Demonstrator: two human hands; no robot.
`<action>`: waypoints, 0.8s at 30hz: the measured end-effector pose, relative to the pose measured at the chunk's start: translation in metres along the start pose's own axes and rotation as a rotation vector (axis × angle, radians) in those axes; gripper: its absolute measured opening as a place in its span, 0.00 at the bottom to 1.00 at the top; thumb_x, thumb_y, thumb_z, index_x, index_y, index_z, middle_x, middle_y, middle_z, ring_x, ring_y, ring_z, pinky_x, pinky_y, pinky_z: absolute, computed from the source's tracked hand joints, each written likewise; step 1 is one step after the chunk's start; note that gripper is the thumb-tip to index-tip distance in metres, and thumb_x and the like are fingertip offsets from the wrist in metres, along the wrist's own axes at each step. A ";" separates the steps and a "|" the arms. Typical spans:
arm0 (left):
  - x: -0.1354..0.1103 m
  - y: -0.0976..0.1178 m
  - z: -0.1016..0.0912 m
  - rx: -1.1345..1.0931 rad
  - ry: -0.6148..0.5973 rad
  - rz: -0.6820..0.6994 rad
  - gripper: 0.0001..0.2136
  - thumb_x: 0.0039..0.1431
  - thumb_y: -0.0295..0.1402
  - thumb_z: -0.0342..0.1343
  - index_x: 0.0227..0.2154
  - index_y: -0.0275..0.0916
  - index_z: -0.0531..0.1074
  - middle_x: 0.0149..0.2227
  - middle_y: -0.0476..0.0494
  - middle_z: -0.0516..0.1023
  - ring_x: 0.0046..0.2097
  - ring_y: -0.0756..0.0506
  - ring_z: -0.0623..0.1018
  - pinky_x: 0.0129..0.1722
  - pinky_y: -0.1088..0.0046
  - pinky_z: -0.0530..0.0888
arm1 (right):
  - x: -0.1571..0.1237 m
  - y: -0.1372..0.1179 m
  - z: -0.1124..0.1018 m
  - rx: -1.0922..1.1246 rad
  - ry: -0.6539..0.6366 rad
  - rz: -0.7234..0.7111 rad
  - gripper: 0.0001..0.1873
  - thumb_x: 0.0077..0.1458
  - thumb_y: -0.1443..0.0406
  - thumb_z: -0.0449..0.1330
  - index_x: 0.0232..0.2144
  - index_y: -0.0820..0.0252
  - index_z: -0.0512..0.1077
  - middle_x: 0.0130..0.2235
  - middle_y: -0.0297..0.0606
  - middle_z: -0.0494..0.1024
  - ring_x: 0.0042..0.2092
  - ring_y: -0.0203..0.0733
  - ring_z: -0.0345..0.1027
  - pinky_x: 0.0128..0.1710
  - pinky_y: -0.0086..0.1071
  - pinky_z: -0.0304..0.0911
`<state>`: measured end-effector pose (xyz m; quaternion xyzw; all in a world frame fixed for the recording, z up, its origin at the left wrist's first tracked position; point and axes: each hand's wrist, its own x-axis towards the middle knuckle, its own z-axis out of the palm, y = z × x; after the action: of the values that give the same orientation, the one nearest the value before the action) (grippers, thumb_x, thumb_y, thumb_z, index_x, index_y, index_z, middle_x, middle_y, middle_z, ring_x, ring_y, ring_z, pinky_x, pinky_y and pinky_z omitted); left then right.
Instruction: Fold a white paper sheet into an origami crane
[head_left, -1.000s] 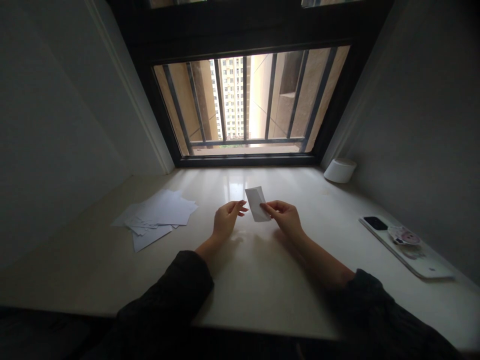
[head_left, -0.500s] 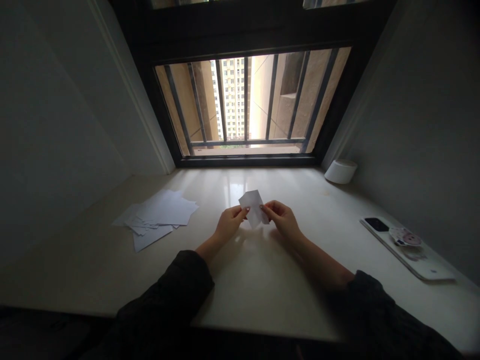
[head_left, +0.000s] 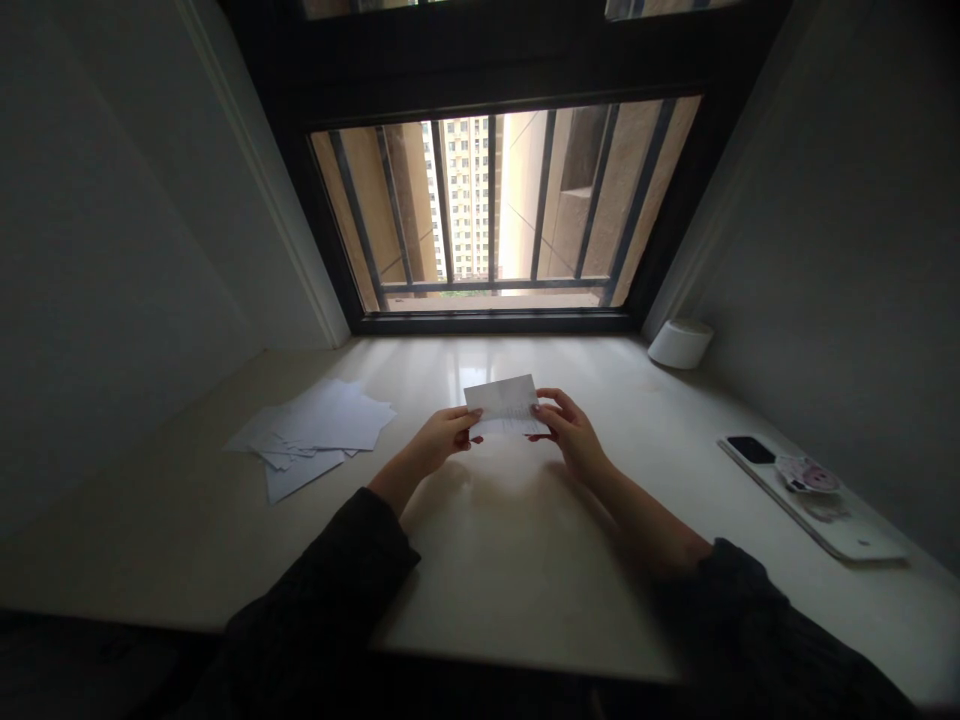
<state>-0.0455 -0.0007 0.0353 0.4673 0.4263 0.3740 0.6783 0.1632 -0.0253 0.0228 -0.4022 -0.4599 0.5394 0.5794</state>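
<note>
A small piece of white paper (head_left: 504, 402) is stretched between my two hands, raised above the pale ledge. Faint marks run across its lower half, too small to read. My left hand (head_left: 446, 437) pinches its left edge with the thumb on top. At the right edge, my right hand (head_left: 568, 432) grips the paper between thumb and fingers. The fingertips behind and beneath the sheet are partly hidden.
On the left of the ledge (head_left: 517, 560) lies a loose pile of white papers (head_left: 337, 417). A phone (head_left: 847, 530) with a round cartoon grip lies at the right. Near the window (head_left: 487, 322), a white rounded object (head_left: 681, 343) stands by the right wall.
The paper was folded or bent into an angular shape and is now spread out as a flatter rectangle. My left hand has shifted slightly left, widening the gap between my hands.
</note>
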 end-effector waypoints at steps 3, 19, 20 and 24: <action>0.000 0.001 0.000 -0.097 0.023 -0.067 0.11 0.48 0.35 0.62 0.32 0.33 0.73 0.28 0.43 0.74 0.24 0.55 0.70 0.21 0.82 0.63 | -0.001 -0.002 0.002 0.028 -0.004 -0.030 0.26 0.41 0.58 0.65 0.44 0.50 0.64 0.32 0.31 0.75 0.28 0.39 0.72 0.26 0.32 0.67; -0.005 0.008 0.005 -0.314 0.042 -0.211 0.09 0.58 0.36 0.53 0.31 0.34 0.70 0.26 0.46 0.76 0.24 0.54 0.72 0.24 0.81 0.67 | -0.004 -0.002 0.005 -0.120 -0.016 -0.079 0.15 0.44 0.54 0.64 0.28 0.60 0.74 0.28 0.38 0.78 0.36 0.46 0.75 0.35 0.35 0.68; -0.005 0.007 0.006 -0.262 0.014 -0.186 0.13 0.58 0.41 0.52 0.34 0.34 0.71 0.30 0.42 0.78 0.27 0.52 0.74 0.25 0.79 0.68 | -0.004 -0.002 0.005 -0.124 0.039 -0.078 0.16 0.43 0.53 0.65 0.25 0.61 0.73 0.26 0.38 0.77 0.34 0.45 0.75 0.34 0.35 0.68; -0.008 0.004 0.013 -0.112 -0.098 0.070 0.30 0.53 0.54 0.50 0.54 0.40 0.63 0.45 0.35 0.76 0.39 0.42 0.78 0.36 0.69 0.72 | -0.003 -0.001 0.002 -0.098 0.181 -0.085 0.16 0.42 0.53 0.66 0.21 0.61 0.72 0.23 0.36 0.76 0.30 0.41 0.74 0.34 0.34 0.69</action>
<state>-0.0372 -0.0112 0.0439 0.4611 0.3546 0.3972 0.7099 0.1614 -0.0280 0.0238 -0.4573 -0.4483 0.4529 0.6203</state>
